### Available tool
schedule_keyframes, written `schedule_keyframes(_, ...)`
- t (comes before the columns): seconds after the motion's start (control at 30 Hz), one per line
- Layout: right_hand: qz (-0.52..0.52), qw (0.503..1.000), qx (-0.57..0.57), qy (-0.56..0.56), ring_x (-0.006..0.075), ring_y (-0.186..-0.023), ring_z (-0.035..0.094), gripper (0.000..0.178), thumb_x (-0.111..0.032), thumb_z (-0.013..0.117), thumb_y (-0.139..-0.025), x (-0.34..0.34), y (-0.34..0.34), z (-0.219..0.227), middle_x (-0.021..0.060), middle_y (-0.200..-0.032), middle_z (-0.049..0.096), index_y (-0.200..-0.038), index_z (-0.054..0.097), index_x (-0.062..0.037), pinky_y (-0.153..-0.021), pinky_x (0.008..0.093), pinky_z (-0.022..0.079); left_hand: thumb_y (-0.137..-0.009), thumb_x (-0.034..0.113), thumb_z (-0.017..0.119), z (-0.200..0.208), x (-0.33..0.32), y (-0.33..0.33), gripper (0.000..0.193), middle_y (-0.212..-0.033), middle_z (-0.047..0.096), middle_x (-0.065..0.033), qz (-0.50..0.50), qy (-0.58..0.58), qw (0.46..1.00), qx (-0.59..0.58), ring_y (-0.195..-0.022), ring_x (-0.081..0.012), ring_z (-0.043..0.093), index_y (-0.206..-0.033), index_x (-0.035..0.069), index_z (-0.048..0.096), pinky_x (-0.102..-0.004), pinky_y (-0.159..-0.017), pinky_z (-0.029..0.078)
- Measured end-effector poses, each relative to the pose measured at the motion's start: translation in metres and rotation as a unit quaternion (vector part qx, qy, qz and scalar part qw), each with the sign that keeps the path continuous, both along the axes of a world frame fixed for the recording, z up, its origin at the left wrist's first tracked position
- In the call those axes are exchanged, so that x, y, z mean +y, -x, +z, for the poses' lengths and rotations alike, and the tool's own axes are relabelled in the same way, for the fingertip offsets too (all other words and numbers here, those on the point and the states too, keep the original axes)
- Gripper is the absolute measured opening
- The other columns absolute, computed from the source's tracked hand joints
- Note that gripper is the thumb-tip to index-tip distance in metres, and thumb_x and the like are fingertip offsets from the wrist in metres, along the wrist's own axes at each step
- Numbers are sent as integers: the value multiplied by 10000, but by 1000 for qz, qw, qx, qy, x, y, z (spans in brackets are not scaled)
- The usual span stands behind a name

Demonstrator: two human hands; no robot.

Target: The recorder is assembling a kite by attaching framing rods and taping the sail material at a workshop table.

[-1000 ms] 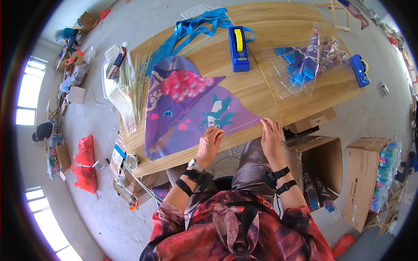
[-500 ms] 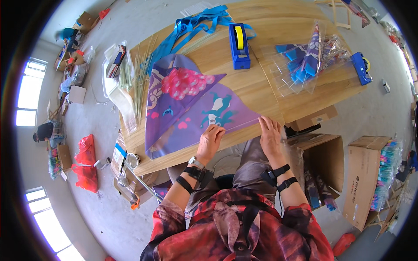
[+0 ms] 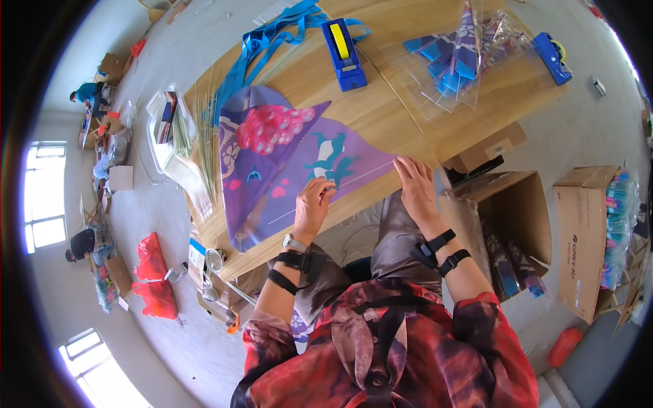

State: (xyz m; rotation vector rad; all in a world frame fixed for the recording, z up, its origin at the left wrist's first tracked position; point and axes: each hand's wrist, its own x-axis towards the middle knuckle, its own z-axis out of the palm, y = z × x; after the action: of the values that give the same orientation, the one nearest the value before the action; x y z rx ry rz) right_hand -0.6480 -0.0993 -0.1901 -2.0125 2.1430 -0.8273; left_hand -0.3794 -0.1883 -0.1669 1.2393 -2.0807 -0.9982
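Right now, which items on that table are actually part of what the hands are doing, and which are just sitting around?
In use:
- purple kite, flat on the wooden table
- left hand, resting on the kite's near edge
- right hand, at the kite's right tip

Lying about:
- blue tape dispenser
- bagged folded kites
- blue ribbons
- thin sticks
- open cardboard box

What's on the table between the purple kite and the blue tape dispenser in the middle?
In the head view, only bare wooden tabletop lies between the purple kite and the blue tape dispenser; nothing rests on that stretch.
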Motion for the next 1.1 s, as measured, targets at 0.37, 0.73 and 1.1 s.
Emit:
schedule_keyframes(0.37,-3,1000,1,19,279,-1269,551,464,33,595,-845,0,0,-6,94,-1334,617,-1303,644,-17,-1116,445,388,-877,54,763,4,10,-12,439,-1023,742,-82,31,50,996,-74,-923,-256,712,-1294,85,629,-375,-826,564)
schedule_keyframes(0.73,-1,1000,8,7,284,-1276,548,469,43,596,-846,-2,-1,-2,101,-1339,615,-1310,639,-15,-1125,448,386,-860,71,774,-4,18,-15,526,-1076,732,-89,17,115,987,-112,-1018,-299,659,-1355,80,596,-420,-919,521)
schedule_keyframes(1.1,9,999,28,18,279,-1286,549,485,31,594,-847,-3,-2,-12,79,-1353,613,-1323,638,-47,-1110,448,393,-983,3,574,-5,68,-109,281,-1226,632,-185,326,154,927,-103,-1163,-382,582,-1259,17,623,-460,-1011,467)
